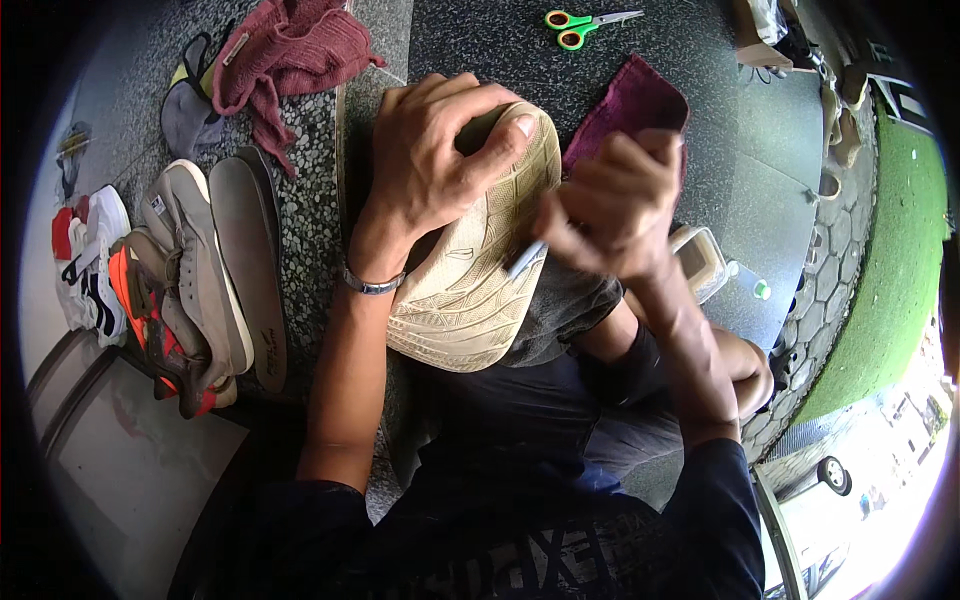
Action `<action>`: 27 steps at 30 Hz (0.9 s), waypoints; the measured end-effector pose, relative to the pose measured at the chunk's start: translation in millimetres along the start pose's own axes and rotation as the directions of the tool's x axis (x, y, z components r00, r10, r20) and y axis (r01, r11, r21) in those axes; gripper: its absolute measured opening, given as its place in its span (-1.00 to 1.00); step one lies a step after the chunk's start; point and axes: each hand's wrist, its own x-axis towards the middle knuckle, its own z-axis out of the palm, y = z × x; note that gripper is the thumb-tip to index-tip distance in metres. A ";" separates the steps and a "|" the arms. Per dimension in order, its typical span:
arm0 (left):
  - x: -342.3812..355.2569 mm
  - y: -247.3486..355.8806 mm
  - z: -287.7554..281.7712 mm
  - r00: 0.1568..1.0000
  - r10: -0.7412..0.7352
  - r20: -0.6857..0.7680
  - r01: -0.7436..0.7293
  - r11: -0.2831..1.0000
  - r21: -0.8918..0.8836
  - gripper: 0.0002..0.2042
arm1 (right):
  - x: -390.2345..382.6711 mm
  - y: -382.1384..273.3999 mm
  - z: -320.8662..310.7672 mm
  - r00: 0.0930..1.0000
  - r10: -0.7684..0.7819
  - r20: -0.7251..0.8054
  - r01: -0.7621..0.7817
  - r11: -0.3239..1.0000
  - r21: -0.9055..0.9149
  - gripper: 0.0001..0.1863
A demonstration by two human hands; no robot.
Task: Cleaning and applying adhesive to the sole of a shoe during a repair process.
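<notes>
A shoe with a cream, patterned sole (470, 290) rests sole up over my lap, on a dark cloth (565, 315). My left hand (435, 150) is wrapped round its upper end, with the thumb lying on the sole. Smeared by motion, my right hand (620, 205) is closed at the sole's right edge. From it sticks out the end of a slim blue-grey tool (526, 259), which reaches over the sole. Its kind is hidden by the fingers and the blur. A maroon cloth (625, 105) lies just beyond my right hand.
Green-handled scissors (590, 26) lie at the far side. On the left are a crumpled maroon towel (285, 70), a grey shoe (190, 255), insoles (250, 270) and an orange-brown shoe (155, 310). A clear plastic tub (700, 262) and a small bottle (750, 280) stand right.
</notes>
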 end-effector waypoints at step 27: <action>-0.4 0.5 3.9 0.999 -0.028 -0.027 0.028 1.000 0.012 -0.66 | -20.1 -23.6 1.3 1.000 -0.007 -0.019 0.007 1.000 -0.022 -0.69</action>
